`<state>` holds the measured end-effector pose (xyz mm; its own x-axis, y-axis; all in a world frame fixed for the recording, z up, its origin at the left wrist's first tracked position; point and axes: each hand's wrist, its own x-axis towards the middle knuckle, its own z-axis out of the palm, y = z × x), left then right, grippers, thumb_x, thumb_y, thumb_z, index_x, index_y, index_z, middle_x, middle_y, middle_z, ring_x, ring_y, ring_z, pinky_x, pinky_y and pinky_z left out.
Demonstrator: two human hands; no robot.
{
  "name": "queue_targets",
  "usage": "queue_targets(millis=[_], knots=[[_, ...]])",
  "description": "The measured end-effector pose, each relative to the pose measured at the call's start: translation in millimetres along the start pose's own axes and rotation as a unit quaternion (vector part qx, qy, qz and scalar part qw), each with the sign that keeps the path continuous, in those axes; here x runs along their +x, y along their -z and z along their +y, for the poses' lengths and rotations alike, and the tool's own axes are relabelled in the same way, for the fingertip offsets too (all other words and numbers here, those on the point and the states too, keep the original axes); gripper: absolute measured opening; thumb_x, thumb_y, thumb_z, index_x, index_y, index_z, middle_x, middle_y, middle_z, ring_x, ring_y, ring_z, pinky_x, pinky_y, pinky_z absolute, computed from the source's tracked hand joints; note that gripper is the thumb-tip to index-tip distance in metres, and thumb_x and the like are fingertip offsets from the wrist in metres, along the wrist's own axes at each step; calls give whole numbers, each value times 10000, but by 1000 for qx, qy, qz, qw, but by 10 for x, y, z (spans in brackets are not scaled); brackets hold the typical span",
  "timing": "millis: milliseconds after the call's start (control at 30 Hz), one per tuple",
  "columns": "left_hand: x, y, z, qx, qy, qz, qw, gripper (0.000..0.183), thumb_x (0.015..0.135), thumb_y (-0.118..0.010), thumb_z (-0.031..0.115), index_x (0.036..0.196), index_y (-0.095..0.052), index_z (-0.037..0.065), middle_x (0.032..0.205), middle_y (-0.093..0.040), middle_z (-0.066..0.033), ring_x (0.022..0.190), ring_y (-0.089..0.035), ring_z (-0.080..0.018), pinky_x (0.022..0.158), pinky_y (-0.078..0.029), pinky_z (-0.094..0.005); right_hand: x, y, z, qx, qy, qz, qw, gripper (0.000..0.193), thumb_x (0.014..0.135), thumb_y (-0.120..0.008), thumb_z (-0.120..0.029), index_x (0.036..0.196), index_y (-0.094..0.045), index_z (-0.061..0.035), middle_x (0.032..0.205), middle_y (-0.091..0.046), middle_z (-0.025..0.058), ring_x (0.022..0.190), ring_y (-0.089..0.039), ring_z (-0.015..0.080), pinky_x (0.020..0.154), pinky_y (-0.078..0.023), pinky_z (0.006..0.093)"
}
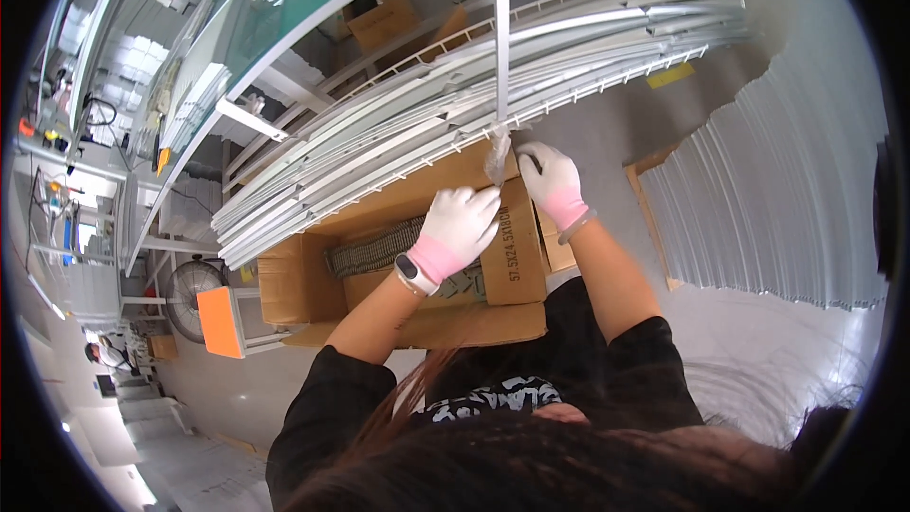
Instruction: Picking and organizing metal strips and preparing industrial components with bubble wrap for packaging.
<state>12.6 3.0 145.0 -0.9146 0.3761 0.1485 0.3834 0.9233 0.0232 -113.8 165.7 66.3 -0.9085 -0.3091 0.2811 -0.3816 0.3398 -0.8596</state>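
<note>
Both hands wear white gloves with pink cuffs. My left hand (459,228) is over an open cardboard box (517,280), its fingers bent and closed, the tips just below a crumpled piece of clear plastic (497,156). What those fingers hold, if anything, I cannot make out. My right hand (552,180) is beyond the box's right end, thumb and fingers curled together beside the plastic; anything in its grip is hidden. Inside the box lies a long row of small, tightly stacked grey metal pieces (377,251). More loose pieces (463,284) lie partly hidden under my left forearm.
A wire rack (398,169) loaded with long metal strips (427,118) runs behind the box, with a white upright (501,47). At right stands a large stack of grey panels (777,190). An orange-topped stool (221,322) and a round fan (192,296) are at left.
</note>
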Motion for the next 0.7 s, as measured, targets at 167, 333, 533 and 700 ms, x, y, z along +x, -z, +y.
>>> queue_targets(millis=[167, 333, 533, 700], knots=[[-1082, 260, 166, -72, 122, -152, 978, 269, 862, -644, 252, 1037, -692, 54, 1066, -685, -93, 880, -627, -315, 795, -491, -445, -54, 246, -302, 36, 30, 141, 989, 180, 881, -646, -110, 1041, -694, -41, 1009, -708, 136, 930, -674, 324, 873, -524, 414], [-2197, 347, 582, -138, 249, 44, 958, 299, 872, -640, 315, 1002, -686, 50, 967, -692, -98, 923, -636, -324, 801, -481, -471, 467, 545, -1165, -109, 243, 215, 940, 532, 807, -772, -149, 1273, -587, 26, 1110, -645, 172, 1046, -598, 355, 927, -459, 453], [-2307, 194, 845, -30, 291, 130, 947, 287, 836, -657, 261, 1013, -669, 35, 892, -681, -121, 872, -638, -326, 819, -483, -457, 949, 379, -1487, -7, 161, -53, 985, 337, 887, -646, -145, 1208, -617, -47, 1031, -695, 177, 964, -666, 369, 867, -519, 416], [-2307, 146, 647, -77, 305, 180, 932, 280, 815, -671, 272, 984, -665, 49, 770, -644, -110, 763, -606, -338, 745, -467, -464, 906, 476, -1643, -61, 123, -114, 984, 278, 888, -644, -143, 1142, -626, -31, 973, -705, 157, 894, -687, 312, 822, -530, 387]])
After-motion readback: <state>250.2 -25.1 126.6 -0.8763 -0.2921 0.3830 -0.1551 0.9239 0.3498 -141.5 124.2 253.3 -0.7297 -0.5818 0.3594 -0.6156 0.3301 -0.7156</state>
